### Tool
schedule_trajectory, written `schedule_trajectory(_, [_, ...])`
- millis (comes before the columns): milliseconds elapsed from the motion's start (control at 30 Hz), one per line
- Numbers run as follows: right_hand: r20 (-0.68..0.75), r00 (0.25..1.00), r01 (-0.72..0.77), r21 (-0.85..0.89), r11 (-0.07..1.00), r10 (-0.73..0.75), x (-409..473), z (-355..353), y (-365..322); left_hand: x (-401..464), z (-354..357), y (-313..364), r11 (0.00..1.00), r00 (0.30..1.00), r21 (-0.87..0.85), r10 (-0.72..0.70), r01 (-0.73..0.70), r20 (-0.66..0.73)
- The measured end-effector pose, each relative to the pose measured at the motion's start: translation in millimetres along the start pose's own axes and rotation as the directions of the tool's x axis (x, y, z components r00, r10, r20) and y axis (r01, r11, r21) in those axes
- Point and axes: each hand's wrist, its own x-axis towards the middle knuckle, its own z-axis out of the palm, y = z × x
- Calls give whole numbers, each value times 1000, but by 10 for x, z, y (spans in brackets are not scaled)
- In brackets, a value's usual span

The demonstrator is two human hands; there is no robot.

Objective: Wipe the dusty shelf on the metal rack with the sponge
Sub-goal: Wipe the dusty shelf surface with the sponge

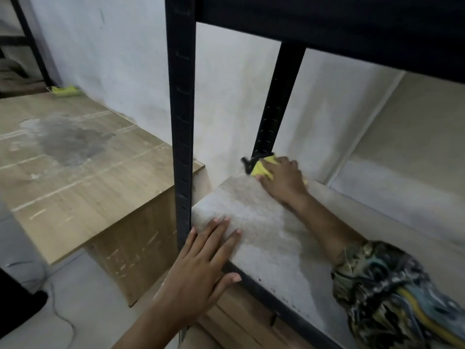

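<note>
Right hand [283, 178] presses yellow sponge [263, 168] flat against back left corner of dusty grey shelf board [254, 222], beside rear black metal rack post [275, 104]; fingers curled over sponge. Left hand [201, 268] rests on shelf's front left corner, fingers spread straight, thumb over front edge, beside front black post [181, 122]. Patterned sleeve [392, 293] on right arm.

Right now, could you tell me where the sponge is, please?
Under the right hand, the yellow sponge sits at the shelf's far-left corner, beside the rear post.
</note>
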Motion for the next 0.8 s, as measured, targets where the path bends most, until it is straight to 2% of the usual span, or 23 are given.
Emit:
schedule_trajectory(67, [-8, 980, 197, 82, 977, -197, -224, 22, -209, -7, -5, 11, 1000, 1000, -14, -2, 2, -8])
schedule_trajectory(133, [11, 926, 367, 199, 909, -376, -448, -5, -357, -6, -4, 7, 1000, 1000, -23, 6, -6, -18])
schedule_trajectory(200, [58, 885, 422, 324, 847, -463, -489, -104, -363, -10, 0, 2, 1000, 1000, -23, 10, -11, -23])
schedule_trajectory(267, [28, 918, 363, 344, 866, -395, -284, -147, -247, -9, -4, 6, 999, 1000, -30, 12, -13, -23])
schedule_trajectory(333, [26, 982, 177, 202, 963, -186, -32, -119, -135, -9, -8, 7, 999, 999, -31, 16, -17, -28])
schedule_trajectory(400, [71, 997, 41, 26, 999, -43, 50, -3, -150, -10, -4, 7, 999, 999, -35, 16, -18, -39])
schedule_trajectory(467, [79, 993, 91, 19, 996, -92, -31, 80, -276, -13, 0, 2, 999, 999, -44, 8, -10, -39])
schedule_trajectory(533, [71, 967, 237, 84, 968, -243, -226, 80, -414, -19, -5, 7, 999, 1000, -33, -6, 5, -24])
schedule_trajectory(633, [35, 886, 448, 185, 875, -462, -609, -30, -476, -30, -8, 10, 999, 1000, -46, 0, 0, -7])
schedule_trajectory(700, [44, 826, 533, 265, 804, -562, -604, -129, -360, -36, -7, 2, 997, 1000, -74, 10, -11, -16])
schedule_trajectory(733, [50, 839, 512, 265, 817, -542, -467, -161, -240, -30, -9, -1, 996, 1000, -85, 13, -14, -19])
schedule_trajectory(800, [-7, 929, 363, 198, 911, -369, -42, -154, 149, -15, -13, 0, 996, 1000, -92, 6, -9, -24])
